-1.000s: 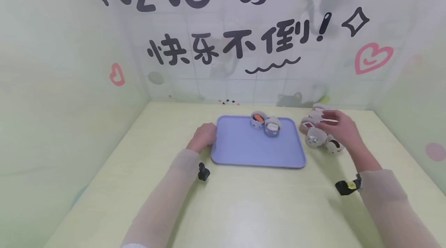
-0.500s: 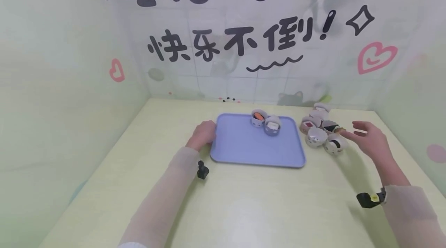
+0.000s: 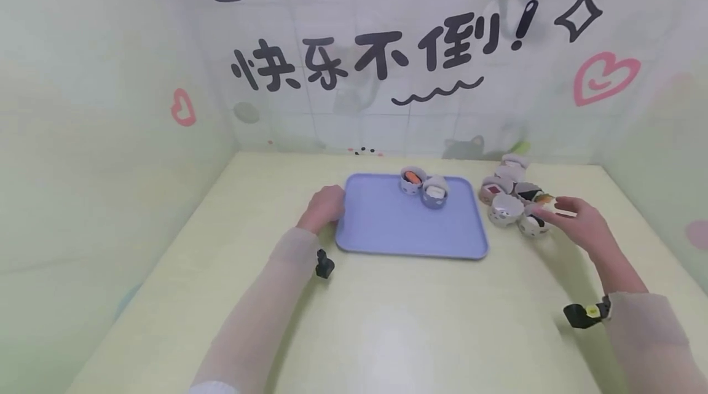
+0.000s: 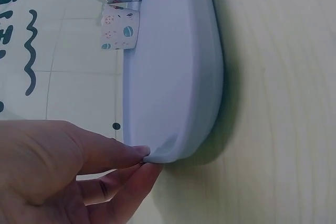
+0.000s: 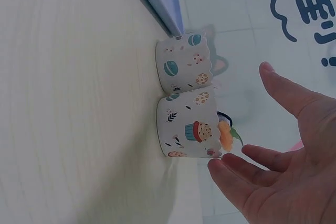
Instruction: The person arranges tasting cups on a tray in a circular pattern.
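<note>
My left hand (image 3: 323,206) pinches the left rim of a light blue tray (image 3: 381,222) between thumb and fingers. Two paper cups stand at the tray's back: one with an orange piece (image 3: 412,177), one with a white piece (image 3: 436,192). Right of the tray, my right hand (image 3: 581,222) hovers beside clustered paper cups, thumb and fingers spread apart. In the right wrist view, its fingertips come near a cupcake-printed cup (image 5: 190,127). An orange piece with green (image 5: 226,135) shows beyond that cup's rim, and I see no contact with it.
The cluster also includes a cup with a red-centred piece (image 3: 494,190), a pale cup (image 3: 506,209) and others at the back (image 3: 513,166). A printed wall (image 3: 354,130) rises behind the pale table (image 3: 376,320).
My right hand has drawn back to the right from above the cups, and then its fingers have edged in toward the orange piece. My left hand stays on the tray rim.
</note>
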The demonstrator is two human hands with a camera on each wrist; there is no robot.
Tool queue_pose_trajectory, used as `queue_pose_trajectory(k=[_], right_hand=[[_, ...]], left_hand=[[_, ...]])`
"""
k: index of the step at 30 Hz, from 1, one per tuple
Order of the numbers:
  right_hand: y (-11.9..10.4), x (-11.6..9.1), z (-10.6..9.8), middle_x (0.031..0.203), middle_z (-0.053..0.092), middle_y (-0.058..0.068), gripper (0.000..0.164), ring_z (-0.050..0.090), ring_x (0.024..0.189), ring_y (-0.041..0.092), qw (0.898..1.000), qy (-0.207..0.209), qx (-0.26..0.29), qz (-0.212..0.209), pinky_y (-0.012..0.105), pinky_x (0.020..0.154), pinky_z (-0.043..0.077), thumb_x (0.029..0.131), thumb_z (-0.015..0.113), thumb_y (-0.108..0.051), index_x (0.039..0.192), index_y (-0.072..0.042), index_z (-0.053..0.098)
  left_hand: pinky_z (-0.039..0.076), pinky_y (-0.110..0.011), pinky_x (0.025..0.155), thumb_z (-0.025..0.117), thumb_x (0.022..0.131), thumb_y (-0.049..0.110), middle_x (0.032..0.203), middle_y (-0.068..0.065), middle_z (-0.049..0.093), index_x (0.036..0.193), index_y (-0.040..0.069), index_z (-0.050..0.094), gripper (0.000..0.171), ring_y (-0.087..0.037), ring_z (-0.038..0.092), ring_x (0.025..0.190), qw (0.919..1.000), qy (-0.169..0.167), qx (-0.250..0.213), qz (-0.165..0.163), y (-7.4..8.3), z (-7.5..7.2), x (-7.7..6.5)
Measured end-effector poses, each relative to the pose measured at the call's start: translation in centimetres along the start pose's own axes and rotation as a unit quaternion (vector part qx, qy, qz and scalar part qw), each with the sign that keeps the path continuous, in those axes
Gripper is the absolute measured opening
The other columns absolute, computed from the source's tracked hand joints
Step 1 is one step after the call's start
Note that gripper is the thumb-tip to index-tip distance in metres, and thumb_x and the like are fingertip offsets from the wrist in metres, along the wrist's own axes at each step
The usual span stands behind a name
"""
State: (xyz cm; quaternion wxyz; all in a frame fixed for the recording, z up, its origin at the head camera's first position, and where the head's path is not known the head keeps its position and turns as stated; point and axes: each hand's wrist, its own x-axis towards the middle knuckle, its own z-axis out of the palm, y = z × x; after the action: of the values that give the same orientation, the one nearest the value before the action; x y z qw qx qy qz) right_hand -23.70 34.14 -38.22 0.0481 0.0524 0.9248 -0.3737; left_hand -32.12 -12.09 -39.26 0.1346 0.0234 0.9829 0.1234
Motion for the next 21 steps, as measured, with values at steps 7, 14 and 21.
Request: queue_pose_trajectory(k=[7,14,21], right_hand=[[0.73,0.27,0.35,0.150,0.025,0.043,0.092,0.029,0.137,0.059,1.000,-0.016,-0.003,0.003,0.067,0.107,0.034,0.097,0.055,-0.050,0.148,0.017,0.020],[0.82,0.72,0.54,0.147,0.027,0.044,0.086,0.032,0.133,0.059,0.999,-0.019,-0.028,0.007,0.066,0.105,0.037,0.096,0.062,-0.040,0.146,0.018,0.023],[0.80,0.99,0.59,0.143,0.030,0.046,0.081,0.036,0.128,0.060,0.998,-0.019,-0.055,0.013,0.066,0.103,0.038,0.095,0.064,-0.034,0.144,0.018,0.026]], left_hand=[[0.050,-0.026,0.064,0.052,0.094,-0.001,0.085,-0.009,0.062,0.093,0.003,0.063,0.011,-0.020,0.057,0.073,1.0000,-0.003,0.002,-0.001,0.34,0.03,0.39],[0.048,-0.025,0.061,0.052,0.094,0.000,0.083,-0.008,0.060,0.093,0.003,0.063,0.012,-0.019,0.056,0.072,1.0000,-0.005,-0.004,0.002,0.19,-0.10,0.48],[0.045,-0.024,0.057,0.050,0.093,-0.002,0.080,-0.007,0.057,0.094,0.002,0.063,0.013,-0.019,0.054,0.069,0.9999,-0.004,-0.010,0.001,0.27,-0.14,0.27]])
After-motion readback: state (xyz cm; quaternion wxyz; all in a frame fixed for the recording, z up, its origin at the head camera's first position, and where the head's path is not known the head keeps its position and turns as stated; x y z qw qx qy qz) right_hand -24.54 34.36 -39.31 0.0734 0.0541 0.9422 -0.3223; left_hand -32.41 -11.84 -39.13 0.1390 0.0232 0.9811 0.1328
